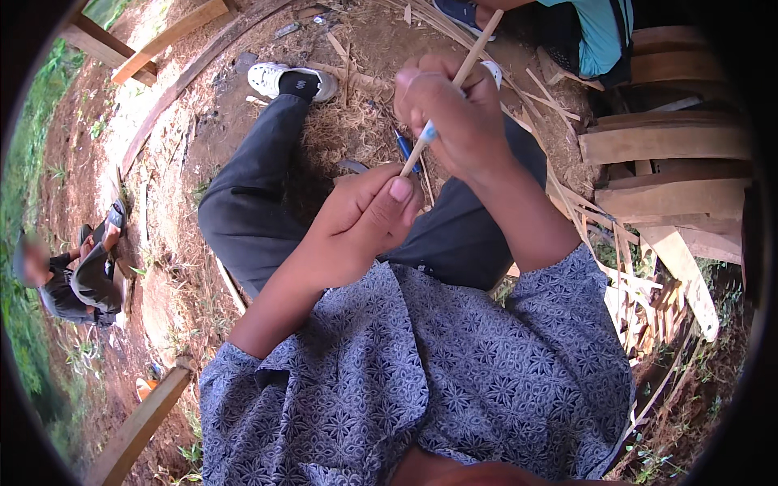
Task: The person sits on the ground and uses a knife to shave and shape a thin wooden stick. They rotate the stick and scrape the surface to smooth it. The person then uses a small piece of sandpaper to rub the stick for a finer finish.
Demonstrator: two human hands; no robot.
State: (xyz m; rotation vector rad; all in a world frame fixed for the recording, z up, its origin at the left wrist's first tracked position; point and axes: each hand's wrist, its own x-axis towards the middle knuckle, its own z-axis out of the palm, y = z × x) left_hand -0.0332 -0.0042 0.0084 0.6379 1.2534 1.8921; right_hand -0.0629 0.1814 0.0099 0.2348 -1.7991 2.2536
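Observation:
A thin pale wooden stick runs slantwise between my hands, its far end pointing up and to the right. My left hand is closed round its lower part, thumb laid along the top. Higher up, my right hand is wrapped round the same stick. A small light-blue patch shows on the stick just below the right fingers; whether it is a mark or part of something held is unclear. Beyond my hands, a blue-handled tool lies between my legs, partly hidden. A grey curved piece shows beside my left hand.
Wooden planks are stacked at the right, with split strips below. A person in turquoise sits at the far right; another person sits at the left. A timber beam stands at the lower left.

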